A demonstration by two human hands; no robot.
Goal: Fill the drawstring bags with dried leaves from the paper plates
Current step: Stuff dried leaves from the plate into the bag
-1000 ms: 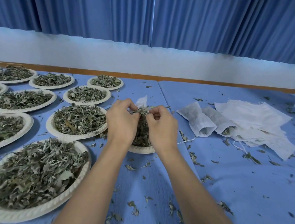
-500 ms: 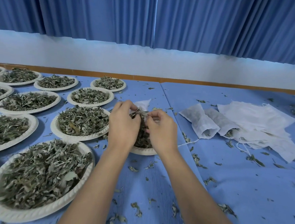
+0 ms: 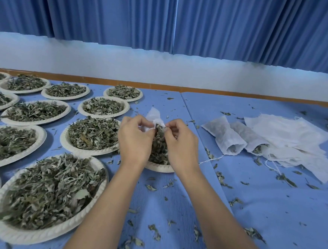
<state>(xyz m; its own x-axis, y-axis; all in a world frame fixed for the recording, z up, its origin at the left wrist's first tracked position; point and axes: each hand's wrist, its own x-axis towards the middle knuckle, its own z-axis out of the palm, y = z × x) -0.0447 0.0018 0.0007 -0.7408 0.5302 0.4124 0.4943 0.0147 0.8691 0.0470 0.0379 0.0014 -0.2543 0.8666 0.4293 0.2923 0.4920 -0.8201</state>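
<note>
My left hand (image 3: pixel 135 139) and my right hand (image 3: pixel 181 145) are raised side by side over a paper plate (image 3: pixel 160 167) of dried leaves (image 3: pixel 159 149). Both pinch the mouth of a white drawstring bag (image 3: pixel 154 115), whose far end sticks up behind my fingers. A clump of leaves sits between my fingertips at the bag's mouth. My hands hide most of the bag and the plate. Two filled bags (image 3: pixel 224 137) lie to the right beside a pile of flat bags (image 3: pixel 293 138).
Several paper plates heaped with dried leaves (image 3: pixel 47 193) cover the left half of the blue table (image 3: pixel 270 211). Loose leaf bits are scattered over the cloth. A white string (image 3: pixel 210 160) trails from the filled bags. A white wall and blue curtains stand behind.
My hands have drawn closer together and lifted slightly, and more of the white bag shows above my fingers. The camera has tipped a little upward.
</note>
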